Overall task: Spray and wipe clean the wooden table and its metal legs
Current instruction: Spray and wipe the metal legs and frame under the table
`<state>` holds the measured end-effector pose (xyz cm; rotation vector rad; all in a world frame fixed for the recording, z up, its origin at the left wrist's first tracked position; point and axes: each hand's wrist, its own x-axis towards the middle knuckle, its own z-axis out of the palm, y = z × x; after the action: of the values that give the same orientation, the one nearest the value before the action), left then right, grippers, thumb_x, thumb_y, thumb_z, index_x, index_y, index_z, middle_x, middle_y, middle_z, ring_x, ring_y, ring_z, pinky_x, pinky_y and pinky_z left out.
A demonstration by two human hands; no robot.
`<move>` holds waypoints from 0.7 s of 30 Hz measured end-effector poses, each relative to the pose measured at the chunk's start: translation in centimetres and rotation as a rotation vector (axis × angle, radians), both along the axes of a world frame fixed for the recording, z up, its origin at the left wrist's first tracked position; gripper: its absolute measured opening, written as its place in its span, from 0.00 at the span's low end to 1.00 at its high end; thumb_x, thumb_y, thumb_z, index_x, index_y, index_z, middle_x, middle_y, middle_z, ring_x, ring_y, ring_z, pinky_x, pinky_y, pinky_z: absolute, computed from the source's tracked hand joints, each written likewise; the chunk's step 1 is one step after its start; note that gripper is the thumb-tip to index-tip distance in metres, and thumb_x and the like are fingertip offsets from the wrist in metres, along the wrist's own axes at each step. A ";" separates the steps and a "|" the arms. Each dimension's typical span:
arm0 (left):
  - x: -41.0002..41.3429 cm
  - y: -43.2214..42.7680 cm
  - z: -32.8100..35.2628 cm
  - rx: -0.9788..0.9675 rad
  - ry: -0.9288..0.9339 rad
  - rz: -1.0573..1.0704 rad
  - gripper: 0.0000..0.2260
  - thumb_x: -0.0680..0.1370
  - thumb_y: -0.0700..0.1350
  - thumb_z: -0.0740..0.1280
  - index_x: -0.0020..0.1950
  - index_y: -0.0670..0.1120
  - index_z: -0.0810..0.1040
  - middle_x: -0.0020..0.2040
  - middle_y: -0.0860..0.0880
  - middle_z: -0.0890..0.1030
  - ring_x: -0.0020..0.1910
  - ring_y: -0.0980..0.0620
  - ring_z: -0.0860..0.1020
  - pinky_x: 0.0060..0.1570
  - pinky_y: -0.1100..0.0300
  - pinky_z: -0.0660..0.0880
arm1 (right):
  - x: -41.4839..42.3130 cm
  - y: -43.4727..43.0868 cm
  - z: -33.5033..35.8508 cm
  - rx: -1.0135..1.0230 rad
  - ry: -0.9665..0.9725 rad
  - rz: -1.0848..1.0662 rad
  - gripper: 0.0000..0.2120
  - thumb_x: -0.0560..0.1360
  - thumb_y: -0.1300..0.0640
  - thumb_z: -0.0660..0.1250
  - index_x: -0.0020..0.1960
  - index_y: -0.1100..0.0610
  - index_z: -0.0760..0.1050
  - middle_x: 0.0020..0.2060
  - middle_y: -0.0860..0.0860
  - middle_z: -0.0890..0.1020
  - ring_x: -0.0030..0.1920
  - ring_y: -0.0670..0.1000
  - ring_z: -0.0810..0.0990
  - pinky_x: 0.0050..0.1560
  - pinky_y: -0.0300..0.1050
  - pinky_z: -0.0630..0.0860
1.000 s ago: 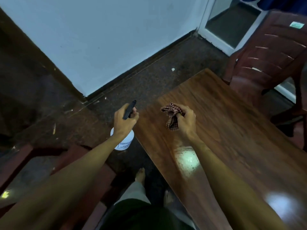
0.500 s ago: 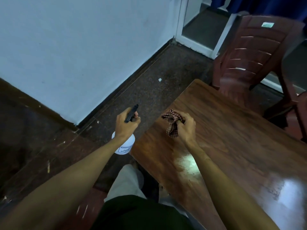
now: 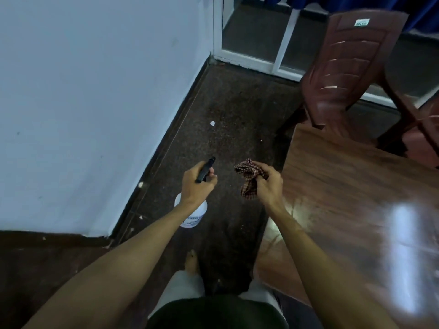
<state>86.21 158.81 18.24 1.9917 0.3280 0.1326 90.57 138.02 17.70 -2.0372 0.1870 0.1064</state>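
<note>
Open floor strip between wall and table; chair crowds table's far edge.

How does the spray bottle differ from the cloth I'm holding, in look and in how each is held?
The spray bottle is rigid, with a white body and black trigger head; the cloth is soft, crumpled and red-checked. The left hand grips the bottle round its neck, body hanging below; the right hand pinches the cloth in its fingers, bunched. Both are held beside the wooden table, neither resting on it.
</note>
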 end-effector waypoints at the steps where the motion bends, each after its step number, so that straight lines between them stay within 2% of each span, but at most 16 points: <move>1: 0.4 1.1 0.0 -0.007 0.012 -0.009 0.05 0.74 0.35 0.74 0.46 0.43 0.81 0.39 0.47 0.83 0.40 0.51 0.82 0.44 0.55 0.80 | 0.1 1.0 0.4 -0.004 0.009 -0.005 0.22 0.73 0.70 0.63 0.61 0.53 0.82 0.54 0.49 0.81 0.56 0.48 0.80 0.65 0.52 0.75; 10: 8.6 7.7 -0.7 -0.008 0.070 -0.175 0.05 0.75 0.37 0.74 0.47 0.43 0.81 0.41 0.47 0.84 0.41 0.54 0.82 0.42 0.66 0.78 | 4.1 5.9 0.2 0.015 0.026 -0.200 0.21 0.75 0.71 0.63 0.62 0.54 0.81 0.54 0.48 0.80 0.57 0.46 0.77 0.66 0.51 0.75; 16: 17.4 8.4 -2.7 0.037 0.042 -0.344 0.05 0.75 0.36 0.74 0.48 0.42 0.81 0.41 0.49 0.83 0.42 0.55 0.81 0.43 0.67 0.77 | 9.0 7.1 -3.3 0.094 0.087 -0.392 0.22 0.76 0.70 0.61 0.64 0.52 0.80 0.59 0.50 0.80 0.61 0.49 0.78 0.68 0.54 0.74; 21: 24.5 8.3 -3.7 0.054 0.035 -0.508 0.06 0.75 0.36 0.74 0.47 0.45 0.81 0.41 0.52 0.82 0.42 0.57 0.82 0.43 0.67 0.77 | 13.7 7.5 -5.2 0.147 0.069 -0.548 0.22 0.76 0.70 0.62 0.63 0.52 0.80 0.57 0.48 0.82 0.59 0.45 0.79 0.67 0.50 0.75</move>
<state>110.74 167.14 14.52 2.0702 -0.1672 -0.2181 104.25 145.56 12.47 -1.7717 0.7492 -0.1484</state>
